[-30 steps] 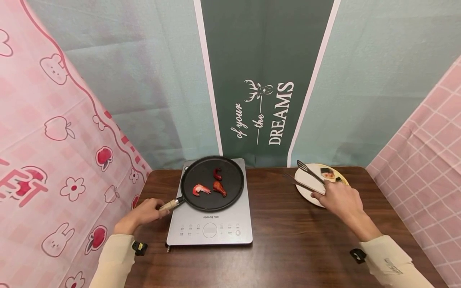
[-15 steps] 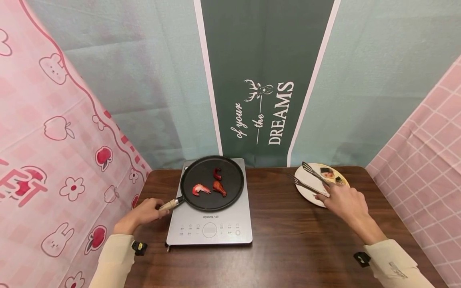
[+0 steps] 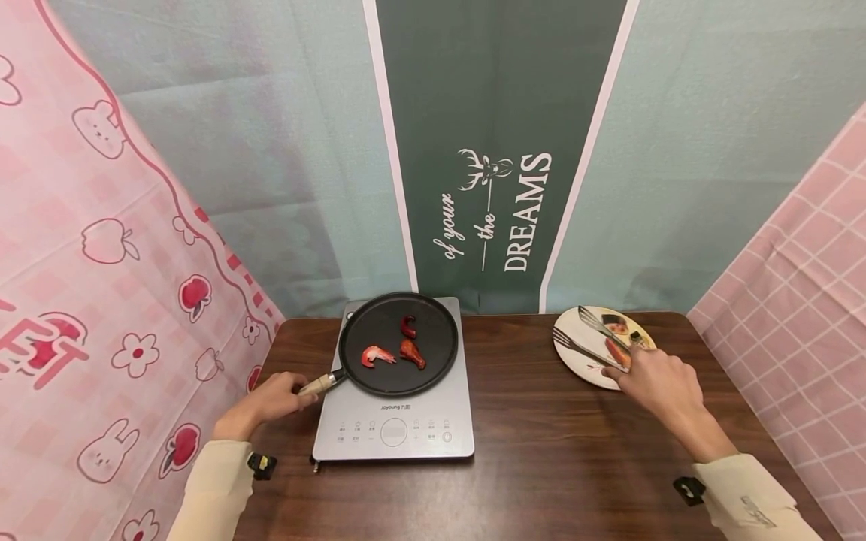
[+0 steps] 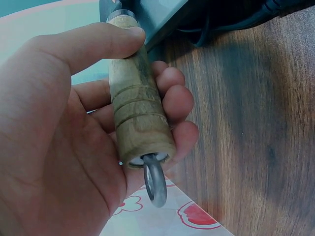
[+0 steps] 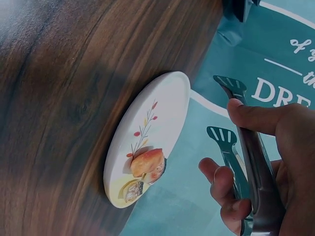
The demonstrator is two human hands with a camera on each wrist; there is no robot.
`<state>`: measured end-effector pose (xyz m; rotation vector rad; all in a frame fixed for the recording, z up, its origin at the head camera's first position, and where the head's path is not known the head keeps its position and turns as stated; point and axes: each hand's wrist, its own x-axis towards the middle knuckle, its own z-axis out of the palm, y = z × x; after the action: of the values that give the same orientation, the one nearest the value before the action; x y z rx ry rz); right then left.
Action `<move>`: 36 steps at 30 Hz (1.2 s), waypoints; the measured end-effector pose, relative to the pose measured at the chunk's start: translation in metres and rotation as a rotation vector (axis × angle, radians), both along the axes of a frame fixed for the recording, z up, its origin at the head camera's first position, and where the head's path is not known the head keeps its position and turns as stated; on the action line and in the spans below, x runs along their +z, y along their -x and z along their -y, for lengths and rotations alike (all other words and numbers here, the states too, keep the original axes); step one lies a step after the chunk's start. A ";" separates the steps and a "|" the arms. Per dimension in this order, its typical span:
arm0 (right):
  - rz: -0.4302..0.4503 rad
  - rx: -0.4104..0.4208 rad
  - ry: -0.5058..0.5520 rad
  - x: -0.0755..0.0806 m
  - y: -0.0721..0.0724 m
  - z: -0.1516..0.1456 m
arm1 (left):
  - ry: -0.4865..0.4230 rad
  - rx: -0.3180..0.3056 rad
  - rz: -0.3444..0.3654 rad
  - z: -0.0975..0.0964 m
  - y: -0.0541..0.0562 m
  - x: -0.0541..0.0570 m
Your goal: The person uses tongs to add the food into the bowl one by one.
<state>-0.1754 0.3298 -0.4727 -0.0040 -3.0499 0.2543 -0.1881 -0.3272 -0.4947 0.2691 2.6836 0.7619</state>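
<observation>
My left hand (image 3: 274, 398) grips the wooden handle (image 4: 138, 98) of a round black frying pan (image 3: 375, 319), its thumb along the top and fingers curled beneath. In the pan lie a shrimp (image 3: 376, 356), a drumstick (image 3: 412, 353) and a dark red curled piece (image 3: 408, 325). My right hand (image 3: 659, 387) holds metal tongs (image 5: 255, 157) with slotted ends, the two arms spread apart and nothing between them. In the head view the tongs overlap a white plate (image 3: 571, 361). Sushi (image 3: 614, 323), an orange-red piece (image 3: 617, 352) and a small dark-wrapped piece (image 3: 636, 338) lie on it.
Under the pan is a silver induction cooker (image 3: 433, 406) with a control panel facing me. Both it and the plate stand on a dark wooden table (image 3: 528, 451). A green cloth (image 3: 501, 90) hangs behind, with pink cloths (image 3: 81, 300) at the sides.
My right hand has shifted right and a little nearer to me with the tongs, uncovering the orange-red piece on the plate. The left hand and the pan have stayed still.
</observation>
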 end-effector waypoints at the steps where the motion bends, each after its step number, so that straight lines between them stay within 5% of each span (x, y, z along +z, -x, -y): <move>1: 0.000 -0.002 -0.001 0.000 0.000 -0.001 | 0.000 -0.003 0.000 0.000 0.000 0.000; 36: 0.023 -0.034 0.004 -0.011 -0.012 -0.037 | 0.022 0.004 -0.007 -0.002 -0.002 0.002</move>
<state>-0.1637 0.3664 -0.4833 -0.0599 -3.0692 0.2604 -0.1860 -0.3250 -0.4932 0.2621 2.6983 0.7332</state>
